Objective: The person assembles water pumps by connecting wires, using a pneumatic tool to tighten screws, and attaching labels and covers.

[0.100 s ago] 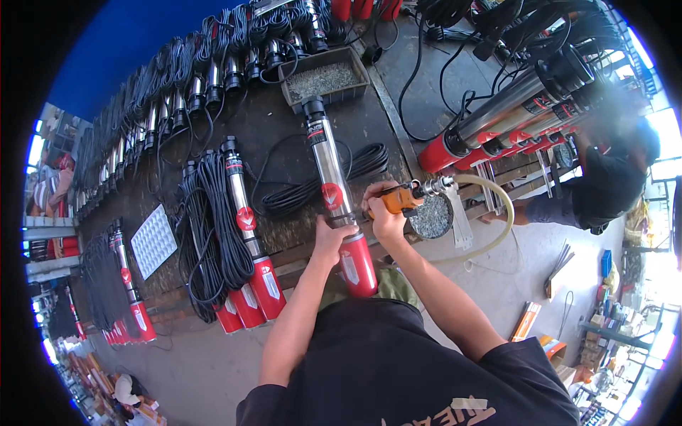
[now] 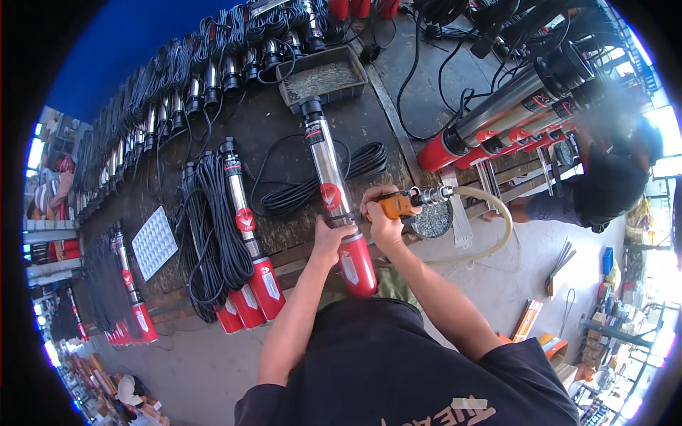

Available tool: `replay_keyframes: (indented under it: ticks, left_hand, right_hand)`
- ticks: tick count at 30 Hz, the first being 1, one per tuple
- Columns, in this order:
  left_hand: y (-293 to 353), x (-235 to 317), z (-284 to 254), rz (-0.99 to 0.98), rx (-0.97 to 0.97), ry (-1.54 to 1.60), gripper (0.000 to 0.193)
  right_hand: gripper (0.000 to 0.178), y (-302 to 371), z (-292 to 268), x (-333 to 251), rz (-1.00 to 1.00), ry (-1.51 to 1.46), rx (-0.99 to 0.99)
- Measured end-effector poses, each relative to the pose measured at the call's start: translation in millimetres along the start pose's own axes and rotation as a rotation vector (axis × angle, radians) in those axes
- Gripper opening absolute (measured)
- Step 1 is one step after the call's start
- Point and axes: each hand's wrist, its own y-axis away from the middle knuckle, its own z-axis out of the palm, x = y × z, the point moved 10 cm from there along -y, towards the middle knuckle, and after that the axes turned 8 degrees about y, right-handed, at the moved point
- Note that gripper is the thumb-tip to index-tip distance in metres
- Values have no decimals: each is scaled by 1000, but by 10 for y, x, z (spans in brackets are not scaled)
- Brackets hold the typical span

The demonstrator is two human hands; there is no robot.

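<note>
A submersible pump (image 2: 327,160) with a polished steel body and a red end lies across the near edge of the bench, its red end toward me. My left hand (image 2: 329,241) is wrapped round it at the joint above the red part. Close to that joint's right side, my right hand (image 2: 386,227) grips an orange air screwdriver (image 2: 398,206). A metal coupling joins the tool to a pale air hose (image 2: 509,220), which curves down to the right. The tool's tip is hidden by my fingers. A coil of black cable (image 2: 295,195) lies behind the pump.
Beside the tool sits a round dish of small metal parts (image 2: 432,220); a grey bin (image 2: 327,91) with similar bits stands beyond the pump. More pumps (image 2: 245,220) with cables lie left, others (image 2: 497,124) right. A white dimpled tray (image 2: 154,243) lies left. Another person (image 2: 614,181) is at the right.
My right hand and the air screwdriver have shifted slightly, with the tool's coupling end and hose dipping lower. My left hand keeps its place on the pump.
</note>
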Motion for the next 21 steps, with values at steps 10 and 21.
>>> replay_keyframes:
  ticks: [10, 21]
  left_hand:
    - [45, 42, 43, -10, 15, -29, 67]
    - [98, 83, 90, -11, 28, -128, 70]
  right_hand:
    - [19, 111, -53, 76, -115, -5, -30]
    - [23, 78, -207, -184, -58, -99, 160]
